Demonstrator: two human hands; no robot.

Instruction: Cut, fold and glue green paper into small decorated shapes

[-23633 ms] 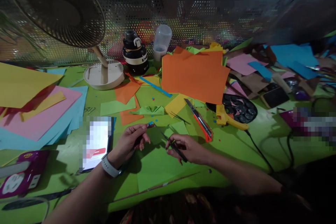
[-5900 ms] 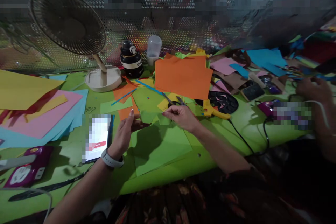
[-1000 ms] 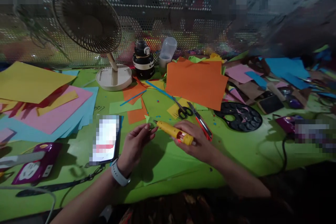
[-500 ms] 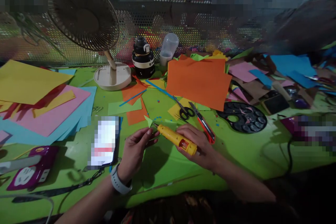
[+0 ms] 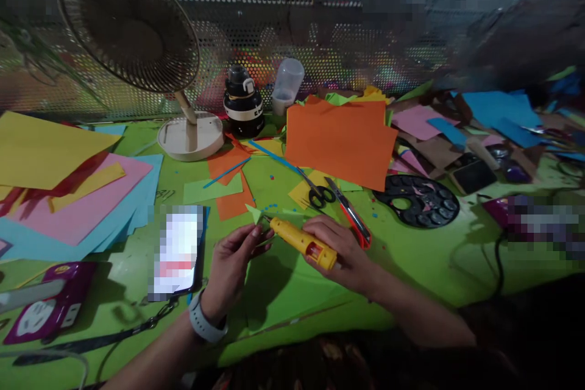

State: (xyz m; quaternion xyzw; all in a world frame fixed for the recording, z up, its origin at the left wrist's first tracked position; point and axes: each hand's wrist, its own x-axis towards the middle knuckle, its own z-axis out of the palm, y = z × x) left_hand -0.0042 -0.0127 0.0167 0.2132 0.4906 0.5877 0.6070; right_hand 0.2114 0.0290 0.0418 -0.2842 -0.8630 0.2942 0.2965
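Left hand (image 5: 234,256) pinches a paper scrap (image 5: 253,213), its base hidden, by the tip of a glue gun (image 5: 299,240), its handle covered by the gripping right hand (image 5: 346,256), beyond which a palette (image 5: 391,188) holds pink scraps (image 5: 425,206).

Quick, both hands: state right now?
Left hand: closed, pinching a small green paper piece.
Right hand: closed around the yellow glue gun.

Left forearm (image 5: 167,348) slants up from the lower left, left hand (image 5: 235,256) pinching just below centre; right forearm (image 5: 418,311) enters from lower right, right hand (image 5: 342,251) curled in a grip.
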